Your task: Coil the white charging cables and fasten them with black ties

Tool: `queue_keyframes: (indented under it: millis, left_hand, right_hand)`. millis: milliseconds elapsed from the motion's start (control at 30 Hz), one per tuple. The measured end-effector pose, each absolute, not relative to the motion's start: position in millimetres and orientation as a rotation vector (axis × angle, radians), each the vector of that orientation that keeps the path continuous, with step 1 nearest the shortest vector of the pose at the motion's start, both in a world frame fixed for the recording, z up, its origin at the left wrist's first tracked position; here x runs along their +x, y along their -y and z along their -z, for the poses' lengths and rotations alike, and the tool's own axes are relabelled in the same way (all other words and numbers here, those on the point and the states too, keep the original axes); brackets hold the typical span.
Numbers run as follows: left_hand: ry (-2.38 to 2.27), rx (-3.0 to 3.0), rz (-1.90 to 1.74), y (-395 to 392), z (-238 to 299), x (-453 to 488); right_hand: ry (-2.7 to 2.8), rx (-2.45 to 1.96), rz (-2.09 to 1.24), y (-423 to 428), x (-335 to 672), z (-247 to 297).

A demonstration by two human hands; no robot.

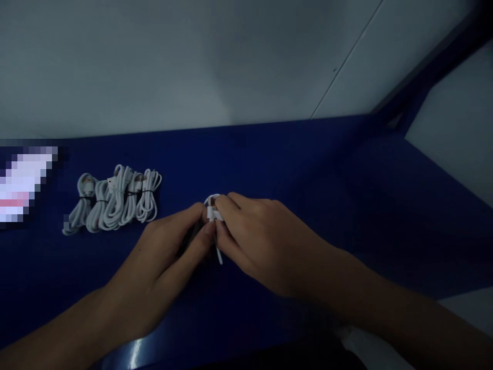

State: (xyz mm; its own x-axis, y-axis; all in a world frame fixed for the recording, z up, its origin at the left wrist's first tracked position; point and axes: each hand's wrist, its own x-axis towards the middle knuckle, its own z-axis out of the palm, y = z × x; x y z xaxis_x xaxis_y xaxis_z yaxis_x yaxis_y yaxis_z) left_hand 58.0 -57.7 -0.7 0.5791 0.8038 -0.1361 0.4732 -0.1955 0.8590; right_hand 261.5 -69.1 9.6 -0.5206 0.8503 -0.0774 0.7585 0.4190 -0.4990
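A white USB cable (210,212) is between my two hands at the middle of the view, its plug ends close together and a short length hanging below. My left hand (169,252) pinches it from the left with thumb and forefinger. From the right, my right hand (256,228) has its fingertips closed on the plug end. Much of the cable is hidden behind the fingers. To the left lie several coiled white cables (119,200) side by side, bound with dark ties.
Everything rests on a blue tabletop (246,154) with a pale wall (154,67) behind it. A bright pixelated object (23,185) lies at the far left. A dark blue frame bar (418,110) slants at the right.
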Motion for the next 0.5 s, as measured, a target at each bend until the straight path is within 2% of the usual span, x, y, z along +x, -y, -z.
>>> queue_keyframes:
  millis: [500]
  left_hand:
    - [-1.038,1.837,-0.438,58.7,-0.2,59.5]
  right_hand:
    - [2.477,-1.42,-0.725,68.6,260.4,-9.7]
